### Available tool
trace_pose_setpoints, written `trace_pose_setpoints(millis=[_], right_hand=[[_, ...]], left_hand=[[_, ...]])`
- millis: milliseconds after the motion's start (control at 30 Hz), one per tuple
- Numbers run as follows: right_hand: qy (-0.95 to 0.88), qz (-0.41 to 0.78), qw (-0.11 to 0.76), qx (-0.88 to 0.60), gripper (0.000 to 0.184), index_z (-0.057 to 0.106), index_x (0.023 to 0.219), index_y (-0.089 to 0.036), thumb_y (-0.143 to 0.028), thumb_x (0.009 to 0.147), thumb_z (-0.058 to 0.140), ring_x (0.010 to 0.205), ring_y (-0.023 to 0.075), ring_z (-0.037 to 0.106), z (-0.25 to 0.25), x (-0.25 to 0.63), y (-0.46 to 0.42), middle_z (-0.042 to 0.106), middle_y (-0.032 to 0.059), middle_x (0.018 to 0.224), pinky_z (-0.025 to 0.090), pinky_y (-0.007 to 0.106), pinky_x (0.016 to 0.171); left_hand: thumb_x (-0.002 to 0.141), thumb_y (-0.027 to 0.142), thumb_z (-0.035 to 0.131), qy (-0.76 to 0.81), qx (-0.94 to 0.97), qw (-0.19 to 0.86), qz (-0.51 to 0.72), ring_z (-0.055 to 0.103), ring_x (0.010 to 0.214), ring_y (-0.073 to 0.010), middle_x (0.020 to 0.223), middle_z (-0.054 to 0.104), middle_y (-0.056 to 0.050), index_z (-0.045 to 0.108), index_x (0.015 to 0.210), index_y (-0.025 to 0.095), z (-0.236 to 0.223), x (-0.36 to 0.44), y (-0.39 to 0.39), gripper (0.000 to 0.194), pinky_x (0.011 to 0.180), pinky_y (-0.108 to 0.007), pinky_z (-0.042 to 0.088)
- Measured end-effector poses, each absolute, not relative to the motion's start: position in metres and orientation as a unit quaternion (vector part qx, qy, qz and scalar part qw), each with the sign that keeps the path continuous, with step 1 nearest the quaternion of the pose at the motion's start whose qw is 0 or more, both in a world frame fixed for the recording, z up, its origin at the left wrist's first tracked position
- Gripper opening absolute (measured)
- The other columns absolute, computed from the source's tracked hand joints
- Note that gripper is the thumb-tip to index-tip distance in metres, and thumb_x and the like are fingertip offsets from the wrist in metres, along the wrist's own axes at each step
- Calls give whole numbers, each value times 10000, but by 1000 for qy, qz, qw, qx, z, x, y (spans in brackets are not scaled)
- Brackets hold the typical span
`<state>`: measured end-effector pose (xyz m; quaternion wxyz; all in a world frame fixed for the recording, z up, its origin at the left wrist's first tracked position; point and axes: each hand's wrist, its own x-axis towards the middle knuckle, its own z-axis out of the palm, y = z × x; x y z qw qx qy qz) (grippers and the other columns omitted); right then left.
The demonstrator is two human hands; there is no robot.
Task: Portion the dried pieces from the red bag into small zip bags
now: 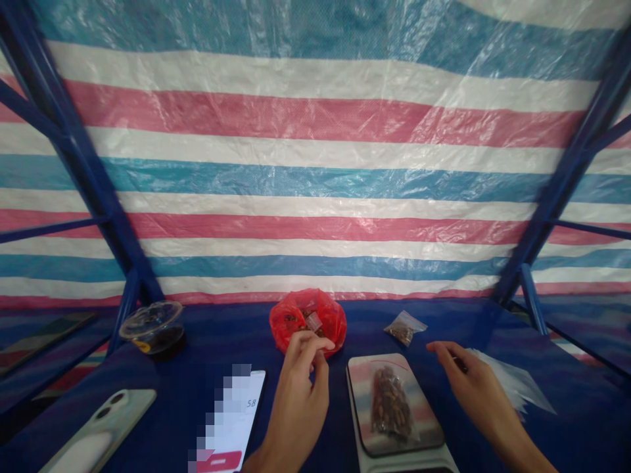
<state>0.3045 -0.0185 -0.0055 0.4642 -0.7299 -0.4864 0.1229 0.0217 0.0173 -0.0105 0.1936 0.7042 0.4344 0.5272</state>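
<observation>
My left hand [298, 387] is above the near edge of a red plastic bag [307, 322], its fingertips pinched close together; anything between them is hidden. A small clear packet [312, 321] lies in the red bag among brown pieces. My right hand [473, 387] is to the right of a digital scale [396, 404], with its fingers apart, next to a stack of clear plastic bags [510, 381]. On the scale sits a clear bag of brown pieces [392, 404]. A small filled packet [405, 328] lies farther back.
The items rest on a dark blue cloth-covered table [221, 328]. At left are a lidded plastic cup [152, 328] with dark contents, a phone with a pixelated screen [231, 420] and a white phone [98, 430]. A striped tarp [315, 190] on blue posts stands behind.
</observation>
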Motion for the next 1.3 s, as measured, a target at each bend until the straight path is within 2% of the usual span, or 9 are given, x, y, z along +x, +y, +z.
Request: trace_pose_setpoints(millis=[267, 467, 600, 800, 900, 1000, 1100, 1233, 1300], right_hand=[[-520, 148, 447, -712, 453, 779, 867, -247, -589, 784, 494, 903, 328, 780, -7, 303, -18, 844, 101, 937, 599, 386, 817], [-618, 143, 379, -674, 409, 787, 839, -247, -575, 840, 542, 870, 318, 741, -11, 287, -22, 774, 101, 843, 563, 449, 893], [-630, 137, 364, -672, 359, 769, 777, -250, -519, 840, 540, 833, 303, 715, -12, 278, -22, 731, 88, 801, 540, 458, 875], [-611, 264, 446, -598, 332, 706, 813, -247, -556, 870, 596, 728, 227, 703, -1, 258, -16, 743, 26, 761, 555, 300, 663], [-600, 282, 492, -564, 319, 698, 805, -243, -551, 861, 638, 732, 212, 718, 14, 239, -8, 745, 16, 759, 571, 270, 666], [-580, 296, 517, -555, 345, 731, 933, -228, -551, 828, 665, 801, 236, 758, 26, 219, 5, 785, 42, 829, 605, 293, 721], [-587, 330, 503, -541, 462, 723, 1115, -218, -560, 810, 662, 800, 255, 781, 31, 203, 21, 819, 62, 883, 623, 331, 707], [-630, 307, 447, -556, 387, 765, 1027, -216, -515, 822, 632, 785, 271, 790, 30, 188, 46, 840, 78, 907, 619, 362, 708], [-640, 255, 438, -577, 351, 785, 980, -213, -484, 832, 618, 830, 287, 797, 29, 182, 60, 845, 88, 926, 614, 372, 736]], left_hand=[[969, 128, 453, 430, 712, 191, 522, 675, 1046, -206, 1110, 635, -45, 700, 1031, 264, -9, 22, 18, 289, 928, -331, 524], [974, 160, 442, 437, 716, 208, 503, 663, 992, -217, 1074, 653, -51, 707, 988, 260, -10, 24, 15, 283, 883, -333, 509], [983, 198, 407, 432, 722, 269, 469, 676, 984, -234, 1008, 689, -67, 699, 952, 240, -11, 33, 8, 296, 891, -347, 500], [1002, 465, 446, 464, 682, 378, 420, 684, 1007, -293, 1105, 743, -142, 706, 1110, 190, -14, 57, -2, 394, 907, -392, 491], [976, 617, 450, 447, 638, 460, 426, 669, 848, -271, 880, 728, -108, 692, 914, 184, -16, 62, 3, 499, 774, -355, 487], [879, 794, 498, 431, 565, 524, 470, 553, 616, -191, 621, 574, -11, 584, 698, 211, -15, 62, 14, 616, 603, -302, 414], [698, 925, 593, 431, 464, 571, 522, 452, 504, -138, 539, 503, 34, 571, 670, 207, -16, 59, 27, 719, 516, -277, 336], [510, 859, 796, 396, 324, 640, 573, 468, 516, -111, 575, 570, 26, 616, 696, 178, -18, 56, 40, 729, 528, -260, 350], [493, 772, 862, 380, 274, 663, 584, 479, 544, -100, 641, 625, 8, 644, 745, 163, -18, 55, 43, 694, 546, -251, 364]])
